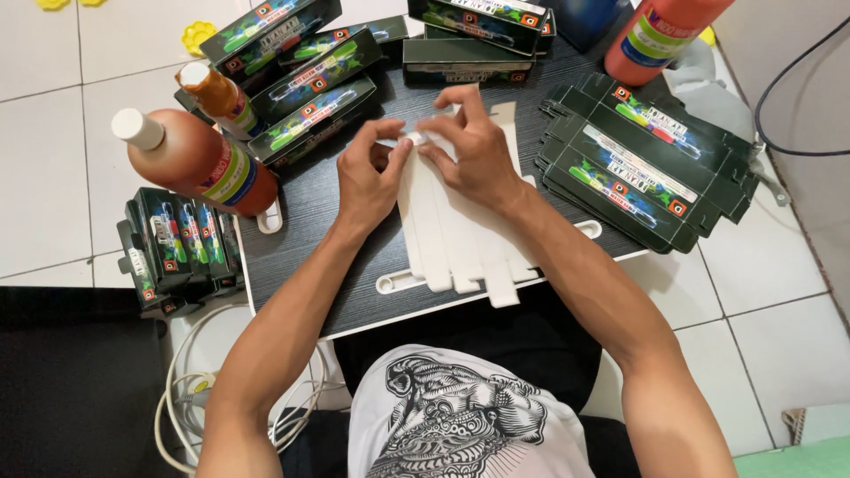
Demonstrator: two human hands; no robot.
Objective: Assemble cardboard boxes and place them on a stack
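Note:
A flat unfolded white cardboard box blank [460, 239] lies on the small dark wood-grain table [310, 221], white inner side up. My left hand [370, 177] pinches its far left edge with fingertips bent over it. My right hand [474, 146] presses and folds a flap at the blank's far end, fingers spread on the card. The two hands almost touch at the top of the blank.
Two orange bottles [199, 159] with white caps stand at the table's left, another [664, 35] at the far right. Assembled dark printed boxes [301, 75] lie at the back, flat dark blanks [646, 164] are stacked right, more boxes [177, 248] sit on the floor left. White cables [190, 389] lie below.

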